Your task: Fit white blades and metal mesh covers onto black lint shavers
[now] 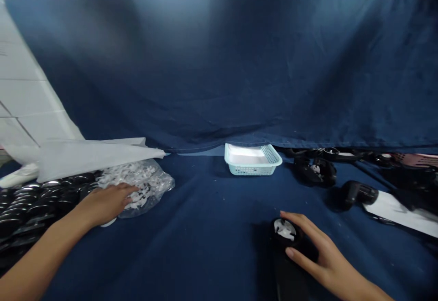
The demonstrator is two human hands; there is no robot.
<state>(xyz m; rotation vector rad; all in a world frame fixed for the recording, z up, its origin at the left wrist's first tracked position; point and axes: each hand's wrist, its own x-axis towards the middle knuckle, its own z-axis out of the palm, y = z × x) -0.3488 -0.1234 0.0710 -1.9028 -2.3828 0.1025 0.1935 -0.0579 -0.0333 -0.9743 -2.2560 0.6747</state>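
My left hand [111, 203] lies with its fingers stretched over a clear plastic bag [160, 183] of small white plastic parts [138, 198]. Its fingertips touch the parts at the bag's near side; I see nothing lifted in them. On the right, my right hand [321, 255] has thumb and index finger around the round head of a black plastic housing [290, 273]. A white plastic insert [284, 229] with cut-outs sits in that round head, facing up. The long lower part of the housing runs toward me and leaves the picture at the bottom.
Black glossy round parts [37, 205] lie in rows at the left, beside a white sheet [92, 155]. A pale blue basket [255, 169] stands at the back middle. Black housings [359, 193] and a white strip [400, 212] lie at the right. A blue cloth [219, 72] hangs behind.
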